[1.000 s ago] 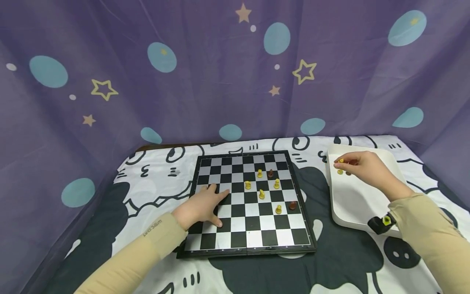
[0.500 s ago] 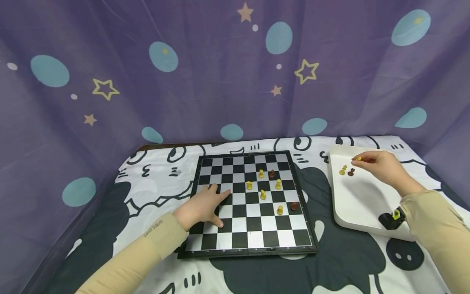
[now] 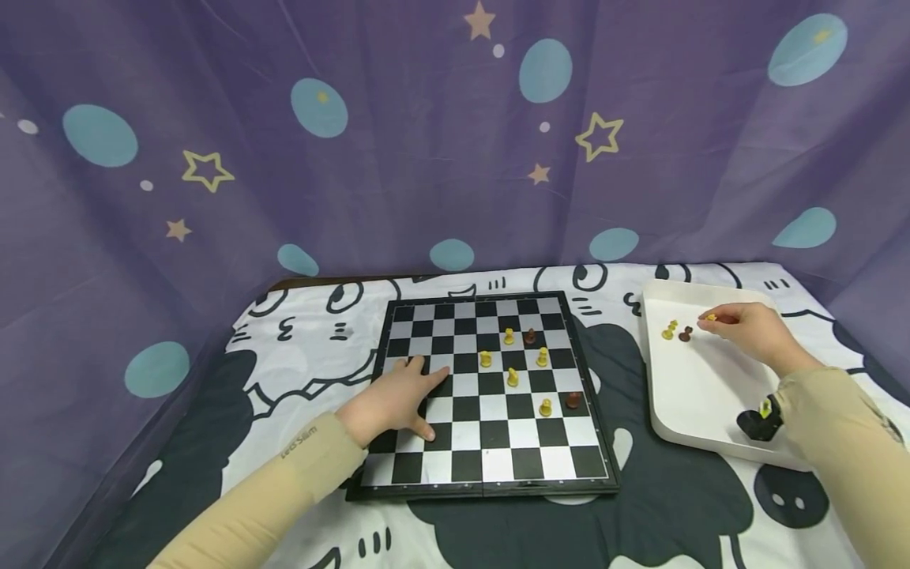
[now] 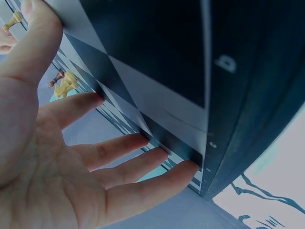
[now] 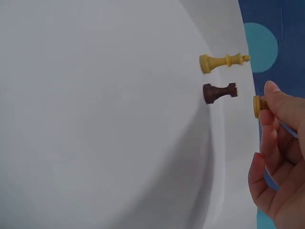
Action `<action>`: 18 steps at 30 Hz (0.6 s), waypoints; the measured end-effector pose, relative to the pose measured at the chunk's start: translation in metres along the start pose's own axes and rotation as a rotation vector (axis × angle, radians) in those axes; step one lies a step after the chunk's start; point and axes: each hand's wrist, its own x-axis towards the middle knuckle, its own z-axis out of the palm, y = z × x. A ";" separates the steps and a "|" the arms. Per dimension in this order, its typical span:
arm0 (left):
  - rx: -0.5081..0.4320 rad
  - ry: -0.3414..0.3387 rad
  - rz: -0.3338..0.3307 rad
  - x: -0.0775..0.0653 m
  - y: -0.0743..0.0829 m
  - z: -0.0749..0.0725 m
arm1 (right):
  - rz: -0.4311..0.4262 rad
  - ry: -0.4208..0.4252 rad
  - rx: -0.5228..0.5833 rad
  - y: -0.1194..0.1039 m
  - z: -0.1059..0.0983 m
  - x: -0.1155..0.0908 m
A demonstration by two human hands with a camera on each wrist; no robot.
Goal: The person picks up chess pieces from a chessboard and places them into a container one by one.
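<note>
My left hand (image 3: 394, 403) lies over the left part of the chessboard (image 3: 467, 461), its fingers spread and straight. In the left wrist view its fingertips (image 4: 183, 172) touch the squares close to the board's edge. My right hand (image 3: 757, 333) is over the white tray (image 3: 711, 407), thumb and fingers pinching a yellow chess piece (image 5: 257, 107). Only that piece's base shows clearly in the right wrist view; its upper part is hidden in the fingers. Beside the hand, a yellow king (image 5: 221, 62) and a dark brown rook (image 5: 220, 92) stand in the tray.
Several yellow pieces, including a knight (image 3: 513, 378), stand on the board's right half, with a brown pawn (image 3: 530, 337) and another brown piece (image 3: 573, 400) among them. A patterned cloth (image 3: 313, 348) covers the table; a purple curtain (image 3: 398, 197) hangs behind.
From over the tray's left side, my right hand has moved right with a yellow piece pinched, uncovering the king and rook. My left hand has stayed on the board.
</note>
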 end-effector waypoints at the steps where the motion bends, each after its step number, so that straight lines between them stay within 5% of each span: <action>1: 0.000 -0.001 0.000 -0.001 0.000 0.000 | 0.000 0.000 -0.006 0.002 0.001 0.001; 18: -0.004 -0.005 -0.001 0.001 0.001 0.000 | 0.014 -0.045 -0.026 0.016 0.013 0.004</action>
